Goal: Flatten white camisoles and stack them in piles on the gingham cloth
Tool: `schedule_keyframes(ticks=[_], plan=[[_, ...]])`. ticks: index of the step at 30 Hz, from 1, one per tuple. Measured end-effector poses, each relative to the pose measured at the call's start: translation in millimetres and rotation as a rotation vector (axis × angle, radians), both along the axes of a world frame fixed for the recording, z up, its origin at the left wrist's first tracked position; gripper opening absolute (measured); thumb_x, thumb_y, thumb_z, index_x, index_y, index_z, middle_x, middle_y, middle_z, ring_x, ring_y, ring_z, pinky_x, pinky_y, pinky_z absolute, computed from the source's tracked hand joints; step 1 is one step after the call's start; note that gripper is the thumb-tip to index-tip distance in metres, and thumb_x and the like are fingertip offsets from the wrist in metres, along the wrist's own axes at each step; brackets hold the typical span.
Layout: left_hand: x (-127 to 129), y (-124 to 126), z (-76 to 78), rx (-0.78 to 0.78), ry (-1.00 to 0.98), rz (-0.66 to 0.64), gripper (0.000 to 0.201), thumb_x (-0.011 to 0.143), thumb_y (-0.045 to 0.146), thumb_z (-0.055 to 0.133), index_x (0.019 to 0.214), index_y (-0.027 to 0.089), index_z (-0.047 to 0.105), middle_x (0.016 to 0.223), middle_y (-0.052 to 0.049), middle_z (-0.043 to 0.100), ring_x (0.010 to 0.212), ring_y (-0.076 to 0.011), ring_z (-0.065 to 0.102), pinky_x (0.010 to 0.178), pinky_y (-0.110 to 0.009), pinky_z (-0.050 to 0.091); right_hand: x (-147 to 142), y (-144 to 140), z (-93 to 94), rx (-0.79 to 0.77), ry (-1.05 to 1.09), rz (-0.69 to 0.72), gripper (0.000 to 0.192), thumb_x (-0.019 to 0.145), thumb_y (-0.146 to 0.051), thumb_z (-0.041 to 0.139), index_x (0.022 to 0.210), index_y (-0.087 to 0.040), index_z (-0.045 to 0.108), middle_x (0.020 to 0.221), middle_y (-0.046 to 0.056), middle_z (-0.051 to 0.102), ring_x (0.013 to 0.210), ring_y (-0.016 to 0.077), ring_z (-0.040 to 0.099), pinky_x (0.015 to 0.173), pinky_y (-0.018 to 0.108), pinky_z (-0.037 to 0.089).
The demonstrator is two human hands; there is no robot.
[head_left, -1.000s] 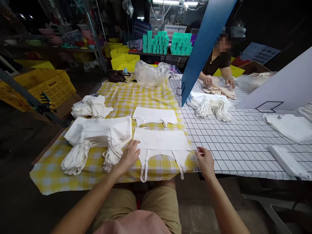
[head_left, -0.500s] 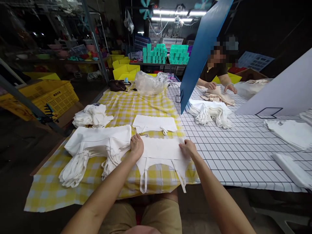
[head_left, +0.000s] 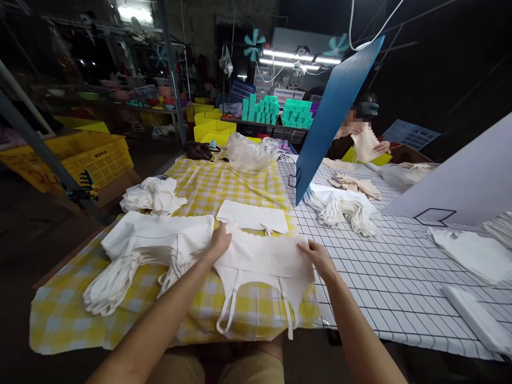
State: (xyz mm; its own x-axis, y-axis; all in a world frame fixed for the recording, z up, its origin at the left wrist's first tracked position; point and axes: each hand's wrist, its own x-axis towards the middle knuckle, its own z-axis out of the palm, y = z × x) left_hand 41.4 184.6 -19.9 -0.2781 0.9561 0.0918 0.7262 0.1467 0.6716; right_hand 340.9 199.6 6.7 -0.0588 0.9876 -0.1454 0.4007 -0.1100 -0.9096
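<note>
A white strappy garment (head_left: 262, 261) lies in front of me on the yellow checked cloth (head_left: 224, 186), its straps hanging toward the table's near edge. My left hand (head_left: 220, 241) grips its upper left corner, lifting the fabric slightly. My right hand (head_left: 318, 256) grips its upper right edge. A folded white garment (head_left: 252, 216) lies just beyond it. A stack of white garments (head_left: 156, 242) with dangling straps sits to the left of my left hand.
A crumpled white pile (head_left: 154, 194) lies at the far left. A blue divider board (head_left: 332, 112) stands between me and another person (head_left: 360, 141) holding beige cloth. More white garments (head_left: 340, 205) lie on the grid-patterned surface (head_left: 392, 266). A clear plastic bag (head_left: 250, 152) sits far back.
Both my hands moved from the garment's lower sides to its top corners and took hold of it, raising the top edge. The other person lifted a beige piece.
</note>
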Motion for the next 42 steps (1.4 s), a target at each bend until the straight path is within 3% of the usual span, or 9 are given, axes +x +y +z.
schedule_keyframes(ticks=[6, 9, 13, 18, 23, 29, 34, 38, 42], plan=[[-20, 10, 70.2, 0.198, -0.249, -0.044, 0.024, 0.073, 0.029, 0.052, 0.081, 0.010, 0.066, 0.070, -0.002, 0.066, 0.072, -0.0165, 0.060, 0.066, -0.024, 0.045, 5, 4, 67.4, 0.344, 0.252, -0.150, 0.040, 0.060, -0.046, 0.070, 0.086, -0.016, 0.066, 0.080, 0.003, 0.064, 0.075, 0.0174, 0.056, 0.067, 0.030, 0.044], [-25, -8, 86.4, 0.341, -0.352, -0.124, 0.025, 0.072, 0.029, 0.054, 0.081, 0.011, 0.068, 0.079, -0.003, 0.068, 0.077, -0.0170, 0.061, 0.071, -0.025, 0.046, 14, -10, 81.9, 0.455, 0.185, -0.150, 0.034, 0.063, -0.045, 0.069, 0.083, -0.019, 0.068, 0.087, 0.004, 0.063, 0.082, 0.0183, 0.055, 0.072, 0.031, 0.044], [-29, -59, 59.0, 0.330, -0.312, -0.228, 0.023, 0.068, 0.018, 0.053, 0.083, 0.016, 0.070, 0.097, -0.005, 0.069, 0.094, -0.0181, 0.061, 0.090, -0.031, 0.044, 31, -44, 54.8, 0.388, -0.033, 0.017, 0.029, 0.064, -0.047, 0.068, 0.076, -0.021, 0.070, 0.091, 0.006, 0.062, 0.084, 0.0205, 0.056, 0.070, 0.032, 0.045], [-30, -131, -9.5, 0.057, -0.198, -0.448, 0.043, 0.061, 0.001, 0.041, 0.082, 0.023, 0.071, 0.105, -0.002, 0.067, 0.105, -0.0156, 0.058, 0.097, -0.035, 0.043, 54, -94, -24.6, 0.173, -0.104, 0.196, 0.027, 0.063, -0.049, 0.066, 0.070, -0.024, 0.072, 0.094, 0.009, 0.063, 0.091, 0.0251, 0.058, 0.073, 0.035, 0.048], [-28, -169, -41.2, -0.047, -0.124, -0.538, 0.046, 0.063, -0.001, 0.040, 0.085, 0.024, 0.071, 0.111, -0.003, 0.064, 0.114, -0.0161, 0.052, 0.098, -0.037, 0.042, 69, -124, -67.8, 0.092, -0.128, 0.171, 0.024, 0.063, -0.046, 0.067, 0.072, -0.025, 0.073, 0.108, 0.009, 0.061, 0.108, 0.0277, 0.053, 0.087, 0.040, 0.045], [-25, -174, -49.6, 0.025, -0.098, -0.483, 0.052, 0.059, -0.004, 0.040, 0.093, 0.023, 0.069, 0.117, -0.004, 0.061, 0.114, -0.0157, 0.052, 0.098, -0.038, 0.043, 62, -130, -62.3, 0.084, -0.178, 0.145, 0.031, 0.059, -0.054, 0.067, 0.070, -0.025, 0.073, 0.111, 0.011, 0.059, 0.111, 0.0303, 0.050, 0.091, 0.044, 0.042], [-22, -174, -47.2, 0.047, -0.138, -0.438, 0.047, 0.059, -0.002, 0.038, 0.084, 0.023, 0.071, 0.111, -0.003, 0.065, 0.109, -0.0162, 0.056, 0.097, -0.038, 0.043, 60, -131, -61.1, 0.102, -0.172, 0.118, 0.036, 0.059, -0.058, 0.065, 0.069, -0.024, 0.072, 0.109, 0.011, 0.060, 0.108, 0.0302, 0.052, 0.088, 0.043, 0.044], [-25, -158, -18.7, 0.047, -0.310, -0.381, 0.043, 0.062, 0.004, 0.037, 0.083, 0.021, 0.070, 0.103, -0.002, 0.068, 0.101, -0.0157, 0.060, 0.095, -0.035, 0.044, 58, -119, -33.4, 0.186, -0.110, 0.067, 0.037, 0.059, -0.058, 0.065, 0.070, -0.023, 0.072, 0.100, 0.010, 0.063, 0.100, 0.0281, 0.056, 0.082, 0.039, 0.046], [-32, -124, 29.9, 0.090, -0.424, -0.305, 0.026, 0.072, 0.023, 0.047, 0.084, 0.017, 0.069, 0.085, -0.003, 0.070, 0.086, -0.0187, 0.062, 0.082, -0.031, 0.048, 45, -94, 27.2, 0.296, -0.024, -0.049, 0.034, 0.060, -0.053, 0.067, 0.071, -0.021, 0.071, 0.094, 0.008, 0.065, 0.092, 0.0255, 0.056, 0.077, 0.036, 0.046]])
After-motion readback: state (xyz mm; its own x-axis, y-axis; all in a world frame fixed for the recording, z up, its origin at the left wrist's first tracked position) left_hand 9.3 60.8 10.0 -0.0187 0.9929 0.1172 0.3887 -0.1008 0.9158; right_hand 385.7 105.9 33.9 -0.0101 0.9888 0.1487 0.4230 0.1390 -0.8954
